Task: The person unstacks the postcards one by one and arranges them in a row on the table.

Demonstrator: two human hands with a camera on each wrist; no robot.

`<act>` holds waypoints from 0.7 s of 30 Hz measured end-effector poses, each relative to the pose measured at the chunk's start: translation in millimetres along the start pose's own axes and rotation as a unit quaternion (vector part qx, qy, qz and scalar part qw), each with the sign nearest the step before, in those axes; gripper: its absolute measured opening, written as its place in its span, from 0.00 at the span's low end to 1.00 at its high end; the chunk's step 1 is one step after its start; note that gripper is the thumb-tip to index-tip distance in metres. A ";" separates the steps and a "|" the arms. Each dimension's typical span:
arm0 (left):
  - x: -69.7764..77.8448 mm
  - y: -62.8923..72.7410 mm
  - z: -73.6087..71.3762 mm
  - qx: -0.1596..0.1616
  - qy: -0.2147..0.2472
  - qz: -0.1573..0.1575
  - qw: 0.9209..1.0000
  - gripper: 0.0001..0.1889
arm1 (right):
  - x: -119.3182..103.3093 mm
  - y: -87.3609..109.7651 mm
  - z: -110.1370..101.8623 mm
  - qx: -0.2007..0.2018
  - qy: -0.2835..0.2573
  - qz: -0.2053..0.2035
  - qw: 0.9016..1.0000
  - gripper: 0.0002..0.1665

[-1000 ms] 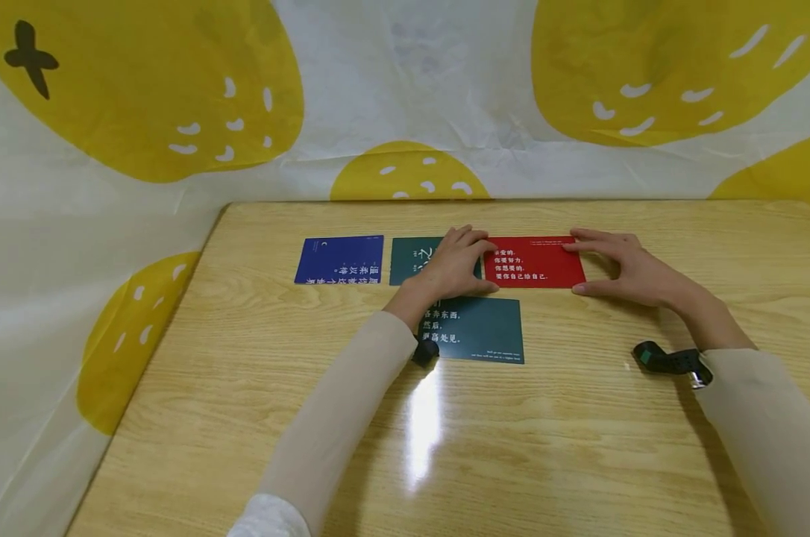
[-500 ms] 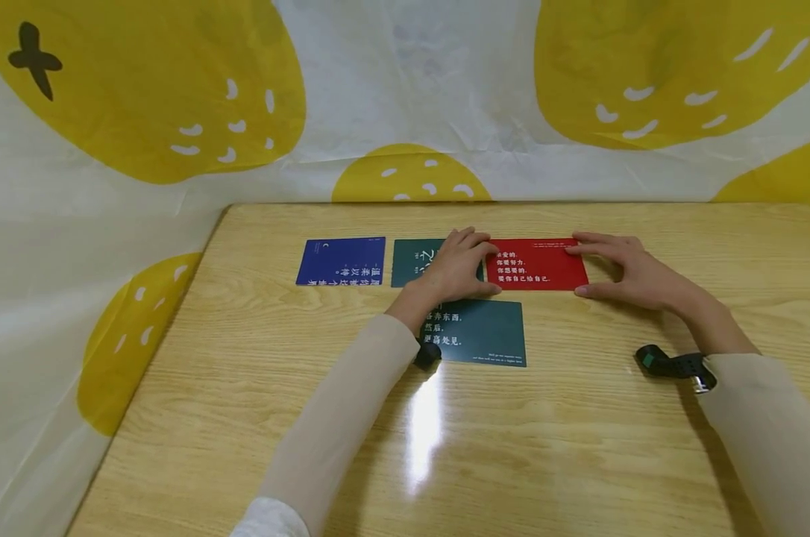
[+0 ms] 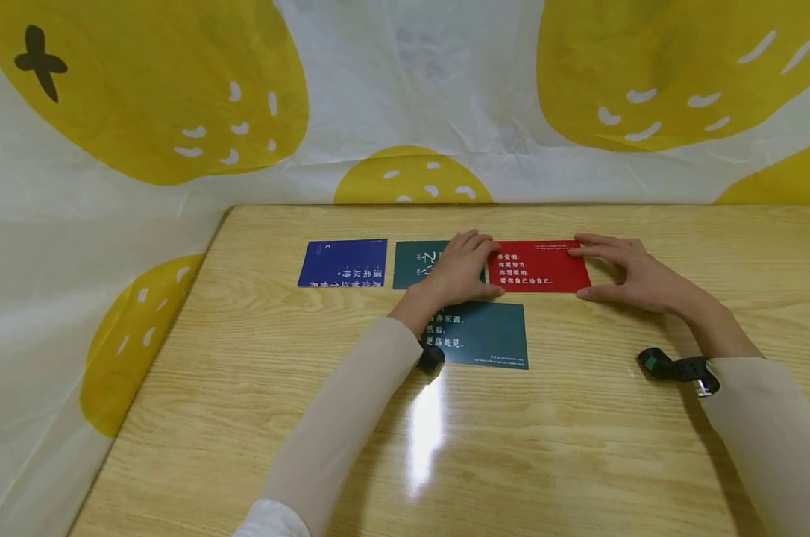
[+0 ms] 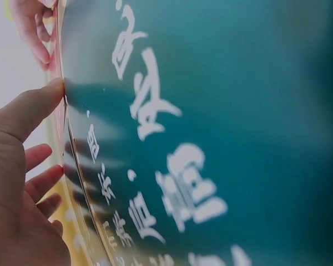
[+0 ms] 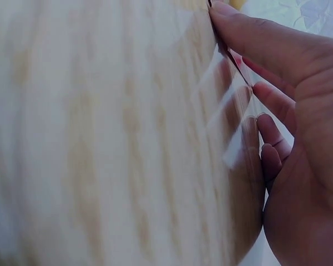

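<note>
A red card (image 3: 535,272) with white lettering lies flat on the table in the head view. My left hand (image 3: 457,270) reaches over a green card (image 3: 408,272), its fingertips and thumb touching the red card's left end. At the red card's right end, my right hand (image 3: 636,277) touches the corners with spread thumb and fingers. A second green card (image 3: 492,343) lies nearer me, partly under my left wrist; it fills much of the left wrist view (image 4: 255,111). In the right wrist view, my right thumb (image 5: 261,44) touches the thin edge of the red card (image 5: 240,69).
A blue card (image 3: 344,261) lies at the left end of the back row. The wooden table (image 3: 566,447) ends at a cloth (image 3: 432,82) with yellow fruit prints, behind and to the left. Black wrist devices (image 3: 667,365) sit by the sleeves.
The whole head view has shifted slightly down and right. Both hands keep their places at the ends of the red card, and the cards have not visibly moved relative to one another.
</note>
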State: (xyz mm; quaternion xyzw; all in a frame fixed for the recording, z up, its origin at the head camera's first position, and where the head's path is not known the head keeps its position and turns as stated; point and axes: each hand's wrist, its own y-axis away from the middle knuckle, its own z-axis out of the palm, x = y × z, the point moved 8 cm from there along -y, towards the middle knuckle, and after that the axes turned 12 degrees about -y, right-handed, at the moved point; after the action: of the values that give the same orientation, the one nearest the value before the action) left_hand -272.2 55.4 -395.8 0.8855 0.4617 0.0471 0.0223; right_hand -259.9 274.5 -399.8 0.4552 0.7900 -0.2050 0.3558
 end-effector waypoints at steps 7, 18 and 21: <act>4.8 0.6 -2.0 0.001 0.010 -0.005 1.000 0.40 | -4.6 -1.4 0.0 -0.009 -0.009 -0.008 1.000 0.42; 22.2 10.0 -24.0 0.055 0.002 0.009 0.998 0.42 | -27.7 2.2 0.7 0.018 -0.002 -0.053 0.998 0.42; 25.2 15.5 -29.3 0.061 0.005 0.014 0.998 0.41 | -34.5 5.3 1.9 0.031 0.006 -0.058 0.998 0.42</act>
State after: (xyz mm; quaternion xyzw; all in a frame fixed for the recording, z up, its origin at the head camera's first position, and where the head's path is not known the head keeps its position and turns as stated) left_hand -248.2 67.1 -363.8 0.8916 0.4509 0.0230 -0.0348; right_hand -243.1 256.1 -375.2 0.4211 0.8103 -0.2471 0.3240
